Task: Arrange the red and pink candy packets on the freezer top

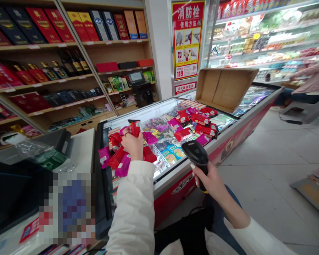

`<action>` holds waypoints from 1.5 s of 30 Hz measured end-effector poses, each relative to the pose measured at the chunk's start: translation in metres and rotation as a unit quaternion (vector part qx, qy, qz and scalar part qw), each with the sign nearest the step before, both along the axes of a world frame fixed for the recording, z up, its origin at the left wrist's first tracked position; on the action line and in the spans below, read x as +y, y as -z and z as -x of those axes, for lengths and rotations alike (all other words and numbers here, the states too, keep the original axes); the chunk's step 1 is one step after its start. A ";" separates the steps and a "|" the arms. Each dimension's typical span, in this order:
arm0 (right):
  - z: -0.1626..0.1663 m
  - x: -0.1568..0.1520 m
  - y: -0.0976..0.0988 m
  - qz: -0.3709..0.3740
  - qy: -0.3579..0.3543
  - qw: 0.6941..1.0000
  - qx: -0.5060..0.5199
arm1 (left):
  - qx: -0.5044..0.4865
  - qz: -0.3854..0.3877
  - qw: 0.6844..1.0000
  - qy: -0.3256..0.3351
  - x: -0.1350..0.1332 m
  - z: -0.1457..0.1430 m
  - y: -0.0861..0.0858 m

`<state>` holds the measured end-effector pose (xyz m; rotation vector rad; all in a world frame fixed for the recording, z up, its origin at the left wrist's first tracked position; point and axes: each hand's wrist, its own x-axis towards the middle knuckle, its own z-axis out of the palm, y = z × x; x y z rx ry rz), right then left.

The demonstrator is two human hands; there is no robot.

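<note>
Your left hand [133, 143] pinched a red packet [134, 127] upright in its fingers, above the red and magenta packets [119, 161] heaped on the freezer's glass lid [164, 163]. Your right hand [208, 180] had its fingers wrapped around the black scanner [198, 156], just beside the freezer's edge.

Freezer lid [228, 122] (glass) bears snack packets [199, 122], perhaps loose.

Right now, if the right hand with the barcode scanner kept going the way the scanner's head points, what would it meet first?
Probably the freezer lid. The right hand aims the barcode scanner up and left, toward the blue packets under the glass, short of the red packets lying on top. Depth is hard to judge.
</note>
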<state>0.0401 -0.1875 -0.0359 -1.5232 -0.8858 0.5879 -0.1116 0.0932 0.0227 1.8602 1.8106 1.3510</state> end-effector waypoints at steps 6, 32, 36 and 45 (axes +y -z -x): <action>-0.007 -0.011 0.005 0.007 -0.009 1.000 0.029 | 0.046 -0.080 0.995 -0.031 0.001 0.024 0.001; -0.009 -0.008 0.008 -0.021 0.002 0.997 0.075 | -0.244 0.193 0.830 0.462 -0.041 -0.089 0.049; -0.003 -0.003 0.003 -0.017 -0.006 0.998 0.062 | -0.301 0.214 0.801 0.471 -0.042 -0.074 0.051; -0.001 0.007 -0.008 0.001 -0.013 1.000 0.024 | -0.275 0.136 0.863 0.401 -0.038 -0.078 0.055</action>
